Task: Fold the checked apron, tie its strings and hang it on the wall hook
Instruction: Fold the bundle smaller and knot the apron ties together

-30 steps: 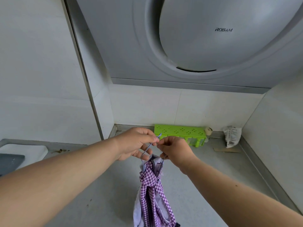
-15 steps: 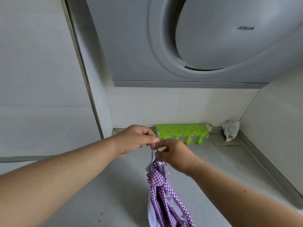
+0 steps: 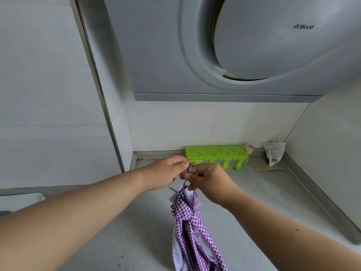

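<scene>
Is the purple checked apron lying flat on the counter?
No, the checked apron hangs bunched in the air below the left hand and right hand, which pinch its thin string.

Soft even daylight, wide-angle edge bending

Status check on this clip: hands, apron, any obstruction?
Left hand and right hand both pinching the string. Apron bundled, hanging below hands over the counter. No hook in view; nothing in the way.
</scene>
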Tool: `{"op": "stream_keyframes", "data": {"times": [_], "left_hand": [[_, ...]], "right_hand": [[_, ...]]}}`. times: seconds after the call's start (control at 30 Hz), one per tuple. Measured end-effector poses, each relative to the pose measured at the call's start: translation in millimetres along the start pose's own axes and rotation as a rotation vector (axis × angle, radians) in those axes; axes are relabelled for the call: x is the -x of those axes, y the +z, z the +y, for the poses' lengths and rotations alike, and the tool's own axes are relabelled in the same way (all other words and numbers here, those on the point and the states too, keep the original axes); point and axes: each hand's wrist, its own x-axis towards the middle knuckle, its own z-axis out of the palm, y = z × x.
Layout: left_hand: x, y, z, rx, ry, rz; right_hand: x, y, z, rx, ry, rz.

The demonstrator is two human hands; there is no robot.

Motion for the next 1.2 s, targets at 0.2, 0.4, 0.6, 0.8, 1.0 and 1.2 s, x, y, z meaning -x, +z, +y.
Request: {"op": "stream_keyframes", "data": {"times": [0.2, 0.4, 0.6, 0.8, 1.0, 1.2], "left_hand": [[-1.1, -0.4, 7.6, -0.026, -0.171, -0.085], [-1.9, 1.4, -6.9, -0.276, -0.046, -0.051], [0.0, 2.6, -7.2, -0.277, -0.084, 0.015], [4.1, 1.7, -1.7, -0.235, -0.164, -0.05], [4.7, 3.9, 1.4, -0.375, -0.129, -0.121], [7.7, 6.2, -3.2, -0.316, -0.116, -0.149]], "right_hand": [[2.0, 0.2, 2.9, 0.043, -0.019, 0.033], [2.5, 8.5, 10.1, -0.083, 0.116, 0.077], [5.8, 12.7, 11.1, -0.016, 0.21, 0.168], [21.1, 12.0, 12.5, 0.123, 0.116, -0.038], [19.8, 16.7, 10.9, 0.384, 0.082, 0.01], [25.7, 17.0, 20.4, 0.179, 0.128, 0.014]]}}
